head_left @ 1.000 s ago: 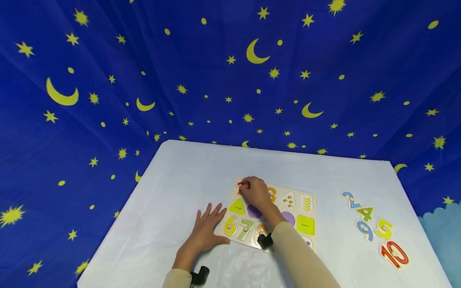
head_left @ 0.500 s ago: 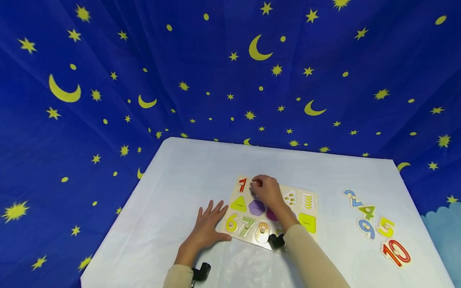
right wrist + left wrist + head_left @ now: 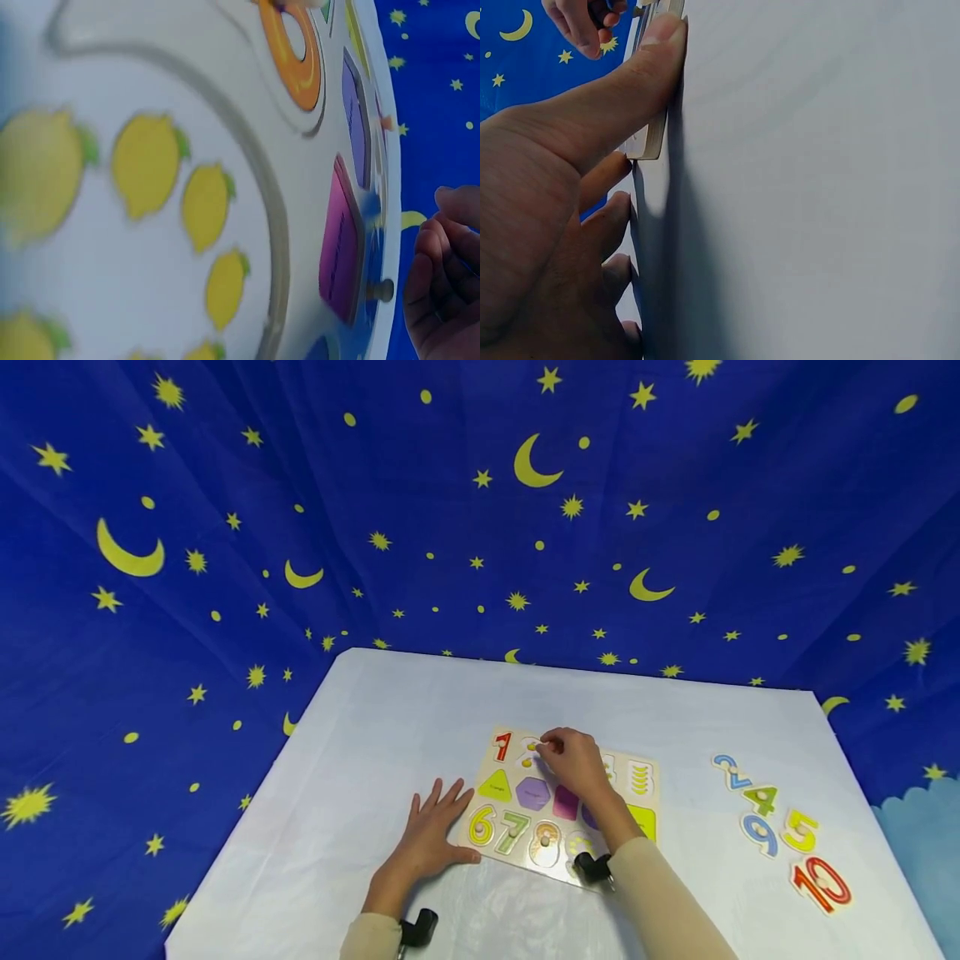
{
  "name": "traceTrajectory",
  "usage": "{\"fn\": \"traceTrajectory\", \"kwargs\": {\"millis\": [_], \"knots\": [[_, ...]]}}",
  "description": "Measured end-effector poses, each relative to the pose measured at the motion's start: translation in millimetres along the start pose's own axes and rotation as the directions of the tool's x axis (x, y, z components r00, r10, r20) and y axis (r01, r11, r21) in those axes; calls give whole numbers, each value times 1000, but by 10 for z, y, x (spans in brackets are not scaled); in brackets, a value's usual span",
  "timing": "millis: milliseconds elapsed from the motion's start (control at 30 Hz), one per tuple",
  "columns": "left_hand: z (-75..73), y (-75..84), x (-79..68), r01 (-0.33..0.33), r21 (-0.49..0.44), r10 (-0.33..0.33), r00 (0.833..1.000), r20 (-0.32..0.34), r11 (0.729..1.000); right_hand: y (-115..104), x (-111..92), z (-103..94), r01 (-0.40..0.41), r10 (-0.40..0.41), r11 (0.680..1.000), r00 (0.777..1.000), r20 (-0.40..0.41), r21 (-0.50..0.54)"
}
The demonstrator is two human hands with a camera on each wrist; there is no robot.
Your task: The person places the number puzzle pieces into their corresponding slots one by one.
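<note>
My left hand [image 3: 431,839] lies with spread fingers at the left edge of a wooden number puzzle board [image 3: 487,853]. In the left wrist view its thumb [image 3: 622,94] rests against the board's side. Over the board's top row is my right hand [image 3: 577,768], its loosely curled fingers beside the vacant pear-pictured recess [image 3: 529,753]. No piece shows in those fingers [image 3: 424,259] in the right wrist view. A red number 1 [image 3: 502,745] sits in its recess. The lower row holds a yellow 6 [image 3: 481,826], a green 7 [image 3: 512,832] and an orange-brown 8 [image 3: 545,843].
Loose number pieces lie on the white table [image 3: 405,718] to the right: blue 2 [image 3: 731,772], green 4 [image 3: 761,800], blue 9 [image 3: 760,836], yellow 5 [image 3: 800,832] and red 10 [image 3: 821,884]. A blue starry curtain [image 3: 450,510] hangs behind the table.
My right hand has left the red 1 and moved right along the top row, uncovering the 1 and the pear-pictured recess. My left hand has stayed at the board's left edge.
</note>
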State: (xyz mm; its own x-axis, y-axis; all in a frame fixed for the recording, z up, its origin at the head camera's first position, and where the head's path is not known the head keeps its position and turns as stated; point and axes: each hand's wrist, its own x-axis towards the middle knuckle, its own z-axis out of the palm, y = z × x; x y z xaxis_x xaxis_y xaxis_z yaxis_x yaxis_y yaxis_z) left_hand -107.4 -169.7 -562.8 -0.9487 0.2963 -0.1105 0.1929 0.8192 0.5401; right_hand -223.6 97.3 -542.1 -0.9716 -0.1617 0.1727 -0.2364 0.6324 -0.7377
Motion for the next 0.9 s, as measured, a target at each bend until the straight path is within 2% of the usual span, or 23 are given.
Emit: {"fn": "traceTrajectory", "kwargs": {"millis": [433,733,900], "knots": [[4,19,-2,12,-15,-12,1000,3,1000,172,-109,-293,-16,16,999,1000,-20,-34],[-1,8,-6,13,-13,-13,1000,-1,1000,335,-142,-449,-105,105,994,994,3,-4],[-2,10,0,3,-7,-3,1000,0,1000,444,-200,-571,-147,146,988,989,-26,-42]]}}
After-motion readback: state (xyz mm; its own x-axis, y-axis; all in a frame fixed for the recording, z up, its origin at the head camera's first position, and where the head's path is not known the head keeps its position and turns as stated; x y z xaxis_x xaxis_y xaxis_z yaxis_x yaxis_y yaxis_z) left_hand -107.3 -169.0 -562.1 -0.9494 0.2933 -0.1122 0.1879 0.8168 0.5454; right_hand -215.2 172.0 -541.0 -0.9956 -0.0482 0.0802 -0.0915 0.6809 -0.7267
